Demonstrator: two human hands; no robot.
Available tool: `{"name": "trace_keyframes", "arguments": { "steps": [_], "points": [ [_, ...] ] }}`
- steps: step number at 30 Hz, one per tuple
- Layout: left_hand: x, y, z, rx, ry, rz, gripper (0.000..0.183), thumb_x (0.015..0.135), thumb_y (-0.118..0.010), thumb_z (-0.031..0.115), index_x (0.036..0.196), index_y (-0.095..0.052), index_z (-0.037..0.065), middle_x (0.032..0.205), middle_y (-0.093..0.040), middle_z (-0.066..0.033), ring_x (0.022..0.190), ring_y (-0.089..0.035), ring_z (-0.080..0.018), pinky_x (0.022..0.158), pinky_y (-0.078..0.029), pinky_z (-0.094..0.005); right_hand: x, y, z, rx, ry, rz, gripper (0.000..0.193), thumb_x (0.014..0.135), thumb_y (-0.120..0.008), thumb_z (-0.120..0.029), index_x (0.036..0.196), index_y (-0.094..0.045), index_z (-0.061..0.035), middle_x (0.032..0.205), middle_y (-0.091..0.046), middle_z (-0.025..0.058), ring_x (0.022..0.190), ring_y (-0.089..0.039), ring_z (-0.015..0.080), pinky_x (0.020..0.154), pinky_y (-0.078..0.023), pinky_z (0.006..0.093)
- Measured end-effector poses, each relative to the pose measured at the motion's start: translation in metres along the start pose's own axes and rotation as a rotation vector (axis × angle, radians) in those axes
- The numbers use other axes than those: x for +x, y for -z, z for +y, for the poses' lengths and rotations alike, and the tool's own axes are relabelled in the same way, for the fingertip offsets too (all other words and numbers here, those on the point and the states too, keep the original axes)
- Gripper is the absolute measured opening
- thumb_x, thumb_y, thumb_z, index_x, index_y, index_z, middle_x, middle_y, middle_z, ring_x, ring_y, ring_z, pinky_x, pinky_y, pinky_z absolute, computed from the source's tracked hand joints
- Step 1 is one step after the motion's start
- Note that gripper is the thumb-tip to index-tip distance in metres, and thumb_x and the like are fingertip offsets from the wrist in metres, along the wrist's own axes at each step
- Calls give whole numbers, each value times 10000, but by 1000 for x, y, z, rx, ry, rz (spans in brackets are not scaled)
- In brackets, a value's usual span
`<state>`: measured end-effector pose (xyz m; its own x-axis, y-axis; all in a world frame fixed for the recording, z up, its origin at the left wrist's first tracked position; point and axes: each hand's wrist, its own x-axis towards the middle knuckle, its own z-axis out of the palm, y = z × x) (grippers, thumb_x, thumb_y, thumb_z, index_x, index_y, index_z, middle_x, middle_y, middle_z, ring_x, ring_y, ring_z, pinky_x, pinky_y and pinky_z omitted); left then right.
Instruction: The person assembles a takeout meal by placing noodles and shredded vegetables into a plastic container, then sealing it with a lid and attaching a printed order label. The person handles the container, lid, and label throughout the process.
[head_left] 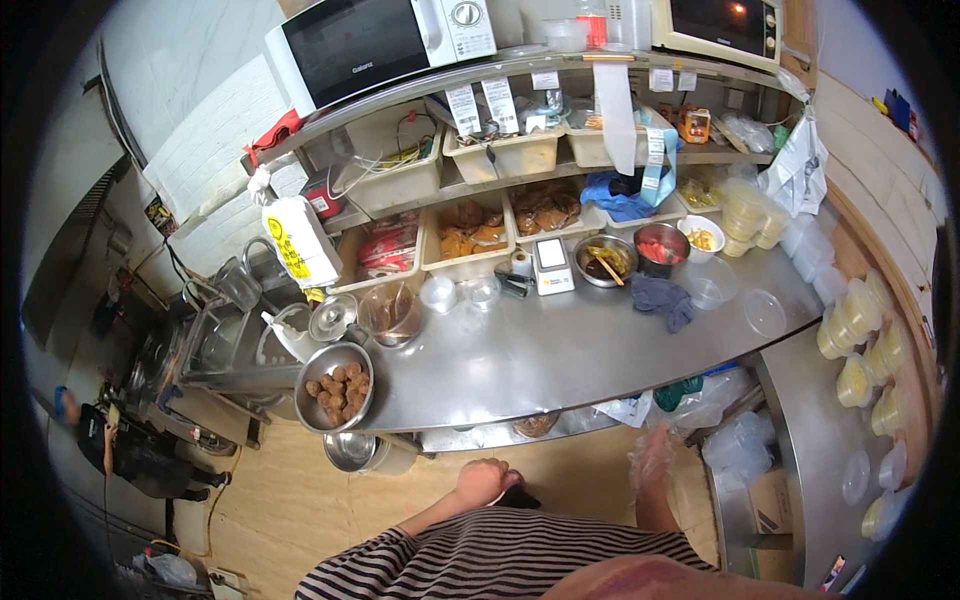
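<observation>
My left hand (483,482) is curled closed in front of my striped top, below the counter's front edge. Whatever its fingers hold, if anything, is hidden. A small black shape (518,497) shows just beside it. To the right, my right hand (653,456) seems covered by a clear plastic glove, its fingers stretched away from me and slightly blurred. It is nearest the clear plastic bags (712,405) on the shelf under the counter. Neither hand touches the steel counter (500,360). A steel bowl of brown balls (335,388) stands at the counter's left front corner.
Along the back are a white scale (553,268), steel bowls with food, a grey cloth (662,302) and a tub of brown sauce (391,314). Lidded cups (855,330) line the right side. Above are bins and two microwaves. Another person (130,450) works far left.
</observation>
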<state>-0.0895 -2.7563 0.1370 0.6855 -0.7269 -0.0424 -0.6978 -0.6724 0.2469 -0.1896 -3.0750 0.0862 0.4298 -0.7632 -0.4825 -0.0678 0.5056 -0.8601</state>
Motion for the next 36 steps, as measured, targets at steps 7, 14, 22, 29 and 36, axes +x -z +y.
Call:
{"name": "trace_keyframes", "arguments": {
  "steps": [7,14,22,29,36],
  "points": [
    [103,82,-91,-33,197,412,369,857,-585,365,635,-607,71,629,-596,-160,584,-578,-354,525,-452,-456,-1,-114,-40,29,285,-208,343,960,-494,-379,722,-473,-133,611,-406,-38,550,-392,82,482,-332,248],
    [233,255,-149,-65,99,906,268,828,-655,269,723,-572,37,695,-572,-153,655,-576,-327,579,-459,-429,18,-184,-59,2,489,-196,382,970,-504,-303,635,-379,-170,571,-325,-69,505,-306,45,432,-243,235],
    [339,447,-149,194,-29,1159,232,828,-660,281,817,-599,57,811,-613,-139,778,-597,-322,661,-484,-398,84,-186,-43,-351,577,-200,293,939,-542,-235,706,-509,-61,674,-440,-42,634,-401,94,542,-347,280],
    [411,579,-93,394,-6,1140,360,825,-602,331,851,-629,-27,831,-637,-251,835,-619,-395,750,-479,-467,129,-195,-82,-151,614,-304,312,945,-534,-229,682,-517,-61,634,-437,4,614,-396,106,540,-344,302],
    [488,609,-62,537,219,878,433,831,-561,388,902,-679,-23,944,-661,-228,903,-638,-367,800,-496,-437,165,-199,-110,-492,763,-273,331,937,-523,-229,697,-536,-1,590,-447,35,558,-400,126,497,-334,326]
  ]
}}
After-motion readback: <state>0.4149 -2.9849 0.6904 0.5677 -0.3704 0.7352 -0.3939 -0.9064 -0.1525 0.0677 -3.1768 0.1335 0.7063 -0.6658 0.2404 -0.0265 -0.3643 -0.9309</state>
